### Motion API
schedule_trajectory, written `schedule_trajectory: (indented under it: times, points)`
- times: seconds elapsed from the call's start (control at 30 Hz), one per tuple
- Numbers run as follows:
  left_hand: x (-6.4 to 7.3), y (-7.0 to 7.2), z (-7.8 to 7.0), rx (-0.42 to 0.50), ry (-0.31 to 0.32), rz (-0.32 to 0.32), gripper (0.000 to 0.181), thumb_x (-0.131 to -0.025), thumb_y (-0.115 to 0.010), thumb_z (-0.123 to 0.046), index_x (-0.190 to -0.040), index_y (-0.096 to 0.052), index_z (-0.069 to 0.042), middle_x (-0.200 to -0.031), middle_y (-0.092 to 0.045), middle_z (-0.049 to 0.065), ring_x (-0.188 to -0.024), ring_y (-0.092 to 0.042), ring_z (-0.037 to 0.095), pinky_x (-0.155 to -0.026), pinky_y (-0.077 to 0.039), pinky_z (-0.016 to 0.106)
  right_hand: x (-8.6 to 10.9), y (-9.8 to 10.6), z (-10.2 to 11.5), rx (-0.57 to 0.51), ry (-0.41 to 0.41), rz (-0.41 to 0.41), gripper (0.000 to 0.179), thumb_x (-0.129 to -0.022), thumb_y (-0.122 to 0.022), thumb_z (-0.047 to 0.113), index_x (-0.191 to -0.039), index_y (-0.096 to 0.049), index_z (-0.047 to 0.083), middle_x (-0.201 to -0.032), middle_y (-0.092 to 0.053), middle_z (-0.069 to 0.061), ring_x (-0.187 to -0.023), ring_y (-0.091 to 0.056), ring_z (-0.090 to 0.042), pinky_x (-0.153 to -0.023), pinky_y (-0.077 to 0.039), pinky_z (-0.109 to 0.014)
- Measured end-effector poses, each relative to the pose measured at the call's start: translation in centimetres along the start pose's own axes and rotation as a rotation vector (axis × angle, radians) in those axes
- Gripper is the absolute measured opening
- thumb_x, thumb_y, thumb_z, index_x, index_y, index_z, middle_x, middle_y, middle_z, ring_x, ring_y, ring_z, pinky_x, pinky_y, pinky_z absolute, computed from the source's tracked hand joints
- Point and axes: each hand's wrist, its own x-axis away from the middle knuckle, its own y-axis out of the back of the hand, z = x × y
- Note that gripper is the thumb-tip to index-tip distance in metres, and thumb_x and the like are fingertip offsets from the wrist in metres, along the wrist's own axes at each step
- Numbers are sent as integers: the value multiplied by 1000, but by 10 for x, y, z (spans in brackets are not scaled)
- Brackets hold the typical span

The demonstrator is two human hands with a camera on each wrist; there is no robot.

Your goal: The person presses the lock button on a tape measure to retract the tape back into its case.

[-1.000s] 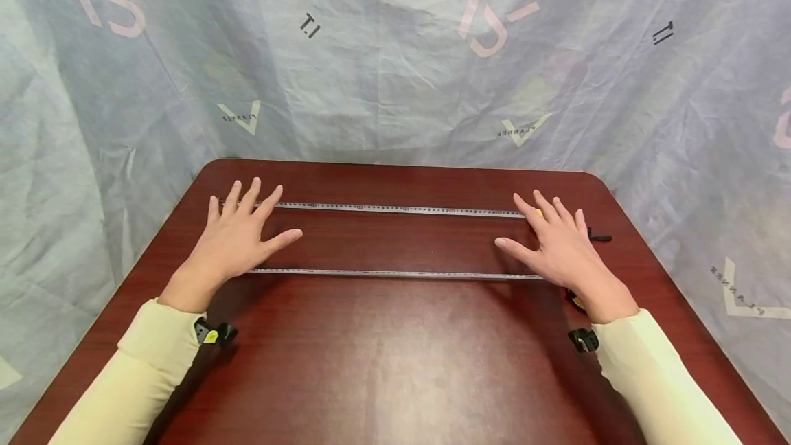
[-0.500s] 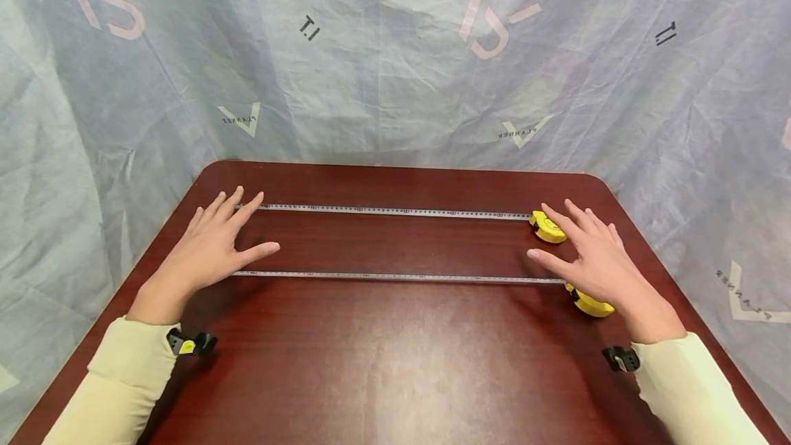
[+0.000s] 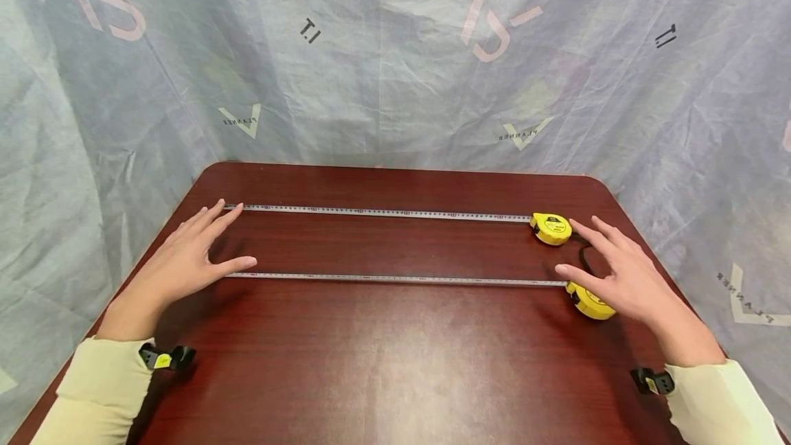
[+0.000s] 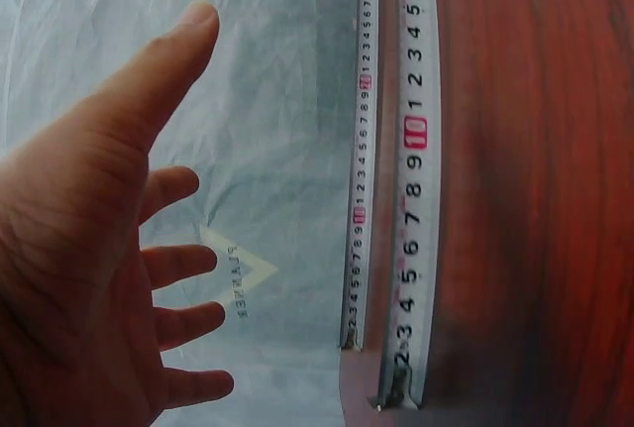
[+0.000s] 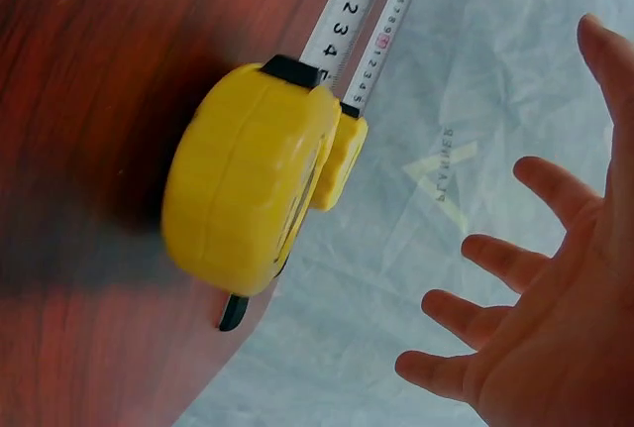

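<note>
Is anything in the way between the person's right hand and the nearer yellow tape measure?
Nothing visible. In the right wrist view, only the backdrop cloth shows behind the gap between the right hand and the nearer tape measure. The farther tape measure lies beyond it, not in between.

My sleeved left forearm (image 3: 93, 390) extends forward from the lower left; my sleeved right forearm (image 3: 719, 404) mirrors it from the lower right. Both are angled inward, with the left wrist (image 3: 131, 314) and right wrist (image 3: 689, 338) bare. My left hand (image 3: 176, 256) and right hand (image 3: 627, 280) are well apart, backs visible in the head view. The four fingers of each hand are extended and relaxed. The left thumb (image 3: 231, 267) and right thumb (image 3: 583, 279) point inward, clear of the index fingers. In both wrist views, gaps separate the fingers.
</note>
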Motion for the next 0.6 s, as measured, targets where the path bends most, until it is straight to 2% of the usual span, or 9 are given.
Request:
schedule_trajectory:
  times: [0.13, 0.3, 0.47, 0.6]
  points:
    - [5, 1, 7, 5, -27, -29, 106, -82, -84, -56, -165, -27, -23, -168, -20, 21, -150, -19, 52, -113, -18, 71, 4, 0, -6, -22, 1, -8, 88, -91, -79, 44, -164, -32, 29, -169, -14, -20, -147, -15, -58, -101, -18, -81]
    - [10, 2, 13, 11, -26, -54, 105, -78, -87, -56, -163, -34, -25, -167, -27, 17, -148, -27, 47, -107, -27, 71, 8, 0, -12, -45, 5, -3, 86, -91, -79, 42, -163, -33, 29, -168, -15, -23, -146, -13, -61, -97, -20, -82]
    - [15, 1, 21, 54, -19, -60, 102, -77, -90, -52, -161, -39, -25, -164, -32, 17, -145, -32, 46, -103, -31, 71, 10, -2, -20, -98, 32, -5, 83, -91, -81, 36, -161, -39, 25, -166, -21, -25, -146, -19, -58, -96, -24, -80]
    - [19, 0, 28, 69, 8, -45, 100, -77, -90, -51, -160, -41, -24, -161, -36, 18, -143, -35, 46, -102, -32, 69, 12, -3, -26, -127, 56, -14, 80, -88, -84, 30, -157, -45, 18, -161, -30, -26, -143, -28, -52, -98, -28, -73]
